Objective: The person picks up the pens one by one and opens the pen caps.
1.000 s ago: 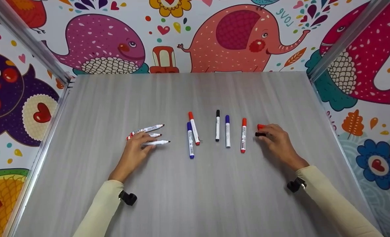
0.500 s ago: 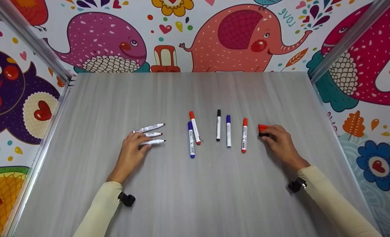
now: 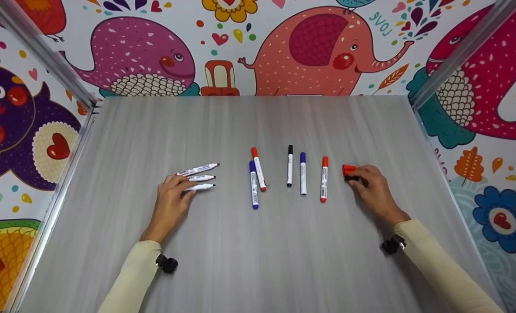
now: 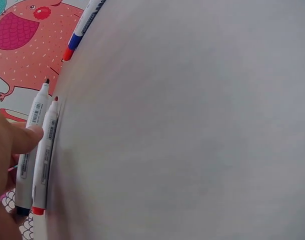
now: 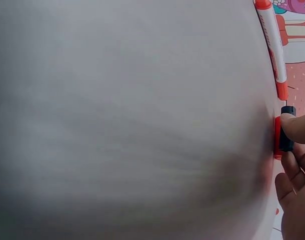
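Note:
My left hand [image 3: 167, 204] pinches an uncapped marker [image 4: 37, 107] with a white barrel, black tip and dark end, its tip toward the middle of the table. Right beside it lies an uncapped red marker [image 4: 50, 131], and beyond that another uncapped marker [image 3: 199, 168] with a dark tip; the left ends of these are partly behind the fingers in the head view. On the right side, my right hand [image 3: 374, 191] holds a black marker cap [image 5: 286, 143] between thumb and fingers. Against it, on the far side, is a red cap [image 5: 277, 136] close to the tabletop.
Capped markers lie between the hands: a blue one [image 3: 253, 184] touching a red one [image 3: 259, 169], then a black one [image 3: 289, 167], another blue one [image 3: 303, 174] and another red one [image 3: 324, 180]. Printed panels [image 3: 223, 43] and metal posts [image 3: 462, 52] border the grey table [image 3: 258, 261].
My left hand has drawn slightly left with the black-tipped marker, past the markers lying beside it. The black cap in my right hand has shifted a little right, nearer the red cap.

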Available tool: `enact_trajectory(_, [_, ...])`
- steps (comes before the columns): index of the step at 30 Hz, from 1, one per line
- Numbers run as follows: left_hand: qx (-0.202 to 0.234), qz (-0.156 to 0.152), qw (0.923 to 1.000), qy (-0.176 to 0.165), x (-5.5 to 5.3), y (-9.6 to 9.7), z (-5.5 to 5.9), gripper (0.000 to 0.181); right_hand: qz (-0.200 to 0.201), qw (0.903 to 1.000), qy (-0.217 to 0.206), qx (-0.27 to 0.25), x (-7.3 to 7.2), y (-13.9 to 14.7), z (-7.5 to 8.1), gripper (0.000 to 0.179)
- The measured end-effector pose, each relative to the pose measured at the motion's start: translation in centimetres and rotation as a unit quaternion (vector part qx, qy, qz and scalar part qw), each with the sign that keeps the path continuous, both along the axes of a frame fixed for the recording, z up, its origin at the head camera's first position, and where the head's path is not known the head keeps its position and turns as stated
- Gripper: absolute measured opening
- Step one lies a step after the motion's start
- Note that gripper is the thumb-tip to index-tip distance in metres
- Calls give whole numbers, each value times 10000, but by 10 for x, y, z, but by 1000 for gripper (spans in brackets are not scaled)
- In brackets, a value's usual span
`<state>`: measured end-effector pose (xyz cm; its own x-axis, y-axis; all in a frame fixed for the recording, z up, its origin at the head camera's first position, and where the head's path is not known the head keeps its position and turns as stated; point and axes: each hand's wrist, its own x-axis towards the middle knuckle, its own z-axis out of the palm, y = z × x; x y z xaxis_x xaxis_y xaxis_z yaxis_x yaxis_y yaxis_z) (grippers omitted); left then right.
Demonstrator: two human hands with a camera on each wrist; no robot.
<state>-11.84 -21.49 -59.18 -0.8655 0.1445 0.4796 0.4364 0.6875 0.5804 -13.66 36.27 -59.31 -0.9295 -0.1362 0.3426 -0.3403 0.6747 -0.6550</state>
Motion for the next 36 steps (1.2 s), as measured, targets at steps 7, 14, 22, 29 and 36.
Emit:
enact_trajectory(7, [-94, 97, 9999, 33, -1, -2, -3, 25, -100, 9999, 27, -35, 1, 4, -2, 28])
enact_trajectory(14, [-162, 164, 9997, -62, -1, -2, -6, 24, -191, 9997, 105, 69, 1, 5, -3, 29])
enact_trajectory(22, [-197, 191, 9996, -41, -2, 0, -8, 24, -231, 9997, 27, 59, 2, 5, -4, 29])
enact_trajectory(29, [-270, 217, 9994, -17, -3, 1, -9, 23, -275, 9996, 40, 67, 1, 4, -5, 29])
enact_trajectory(36, [-306, 204, 9993, -25, -5, 2, -7, 20, -272, 9996, 22, 12, -2, 3, -5, 30])
